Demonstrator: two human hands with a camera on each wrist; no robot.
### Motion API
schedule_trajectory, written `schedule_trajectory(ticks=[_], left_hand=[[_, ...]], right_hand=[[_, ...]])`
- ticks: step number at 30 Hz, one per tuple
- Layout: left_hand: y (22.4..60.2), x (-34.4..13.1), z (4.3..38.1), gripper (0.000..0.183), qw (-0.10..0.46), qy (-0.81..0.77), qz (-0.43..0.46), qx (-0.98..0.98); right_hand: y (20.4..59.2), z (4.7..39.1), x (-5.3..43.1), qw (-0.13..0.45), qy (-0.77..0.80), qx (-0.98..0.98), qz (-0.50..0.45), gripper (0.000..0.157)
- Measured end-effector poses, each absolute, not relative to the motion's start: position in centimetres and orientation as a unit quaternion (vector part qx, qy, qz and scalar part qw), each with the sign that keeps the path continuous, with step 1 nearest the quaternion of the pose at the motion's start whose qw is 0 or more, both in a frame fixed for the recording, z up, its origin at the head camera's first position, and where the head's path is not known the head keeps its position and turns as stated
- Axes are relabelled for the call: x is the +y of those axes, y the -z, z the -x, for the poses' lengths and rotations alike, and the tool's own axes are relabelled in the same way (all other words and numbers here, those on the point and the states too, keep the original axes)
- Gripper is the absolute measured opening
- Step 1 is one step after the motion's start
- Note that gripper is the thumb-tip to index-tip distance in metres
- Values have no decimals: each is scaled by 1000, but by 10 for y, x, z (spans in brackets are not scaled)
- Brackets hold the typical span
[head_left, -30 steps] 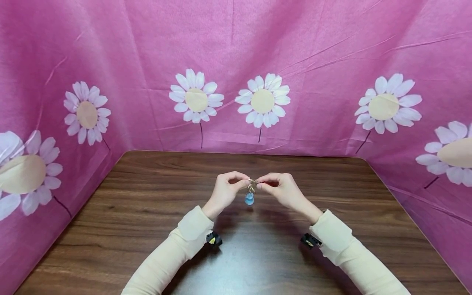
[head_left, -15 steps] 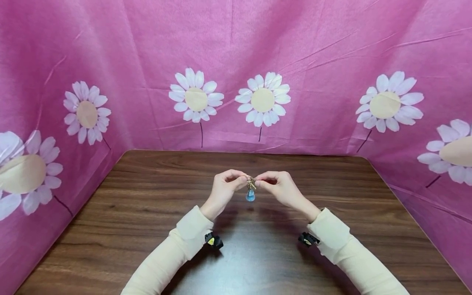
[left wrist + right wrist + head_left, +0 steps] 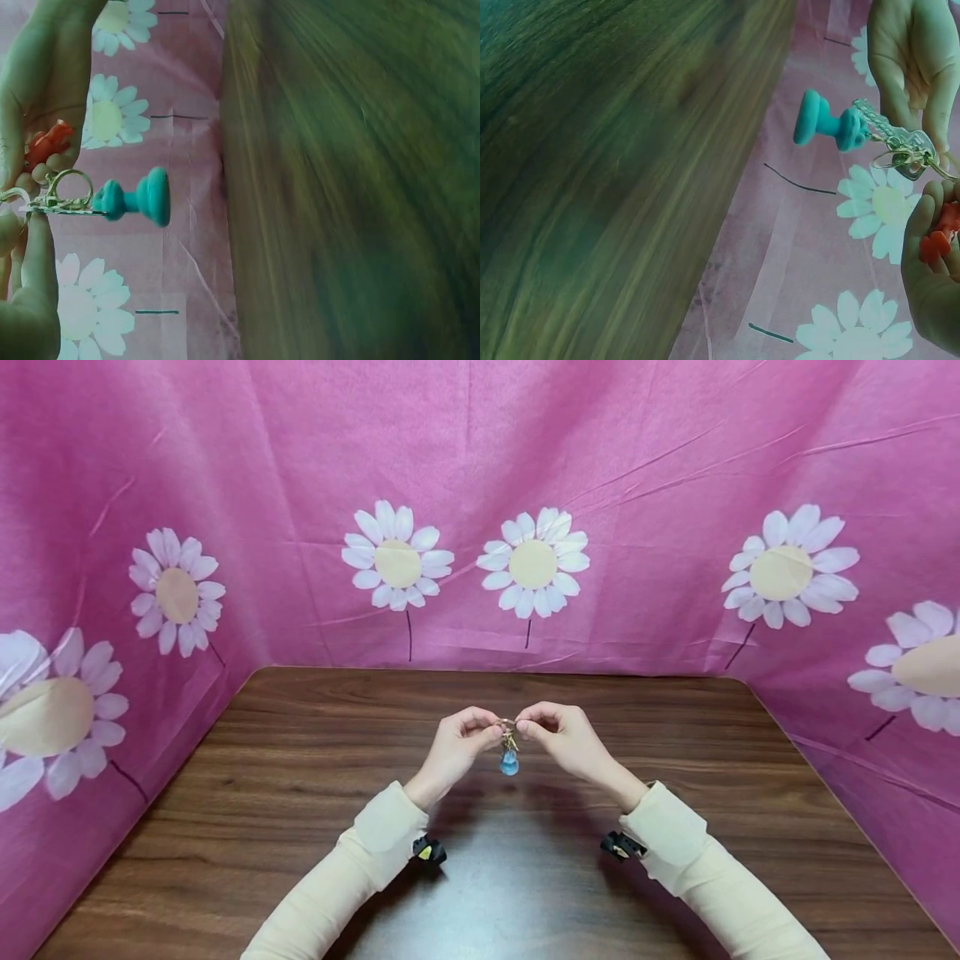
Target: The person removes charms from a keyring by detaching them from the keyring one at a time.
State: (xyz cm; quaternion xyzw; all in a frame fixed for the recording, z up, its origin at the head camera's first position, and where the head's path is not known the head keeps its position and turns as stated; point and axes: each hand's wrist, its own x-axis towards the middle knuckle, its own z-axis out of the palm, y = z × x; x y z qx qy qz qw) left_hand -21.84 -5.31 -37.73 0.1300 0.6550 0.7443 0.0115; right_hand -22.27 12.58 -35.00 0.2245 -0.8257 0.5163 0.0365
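Thumb and fingers of my left hand [image 3: 453,753] pinch one side of a gold key ring [image 3: 507,722]. My right hand [image 3: 567,742] pinches the ring's other side, with the fingertips of both hands close together. From it hang a metal key [image 3: 913,154], small gold links and a teal-blue, spool-shaped charm [image 3: 153,196], all held above the table. A small orange-red piece [image 3: 939,244] sits within the curled fingers of the right hand; its shape is partly hidden, and I cannot tell what it is. Fingertips cover parts of the ring.
A brown wood-grain table [image 3: 225,827] lies beneath both forearms. Around its back and sides hangs a pink cloth [image 3: 465,435] printed with white daisies. Black wrist cameras [image 3: 430,850] are strapped under the cream sleeves [image 3: 667,839].
The right hand has risen slightly, and more of the ring's arc shows between the hands. The teal charm has swung and turned a little. Both forearms have shifted slightly left.
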Motion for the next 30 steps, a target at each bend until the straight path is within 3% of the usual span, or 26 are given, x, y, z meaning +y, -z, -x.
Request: schedule_trajectory(ticks=[8, 16, 30], left_hand=[[362, -50, 216, 17, -45, -604, -198, 771], [370, -53, 229, 12, -90, -538, -212, 811], [351, -52, 214, 10, -105, -589, -182, 780]], right_hand=[[353, 225, 128, 66, -476, -847, -228, 8], [330, 209, 120, 40, -468, -854, -223, 10], [352, 229, 132, -13, -530, -817, -226, 18]])
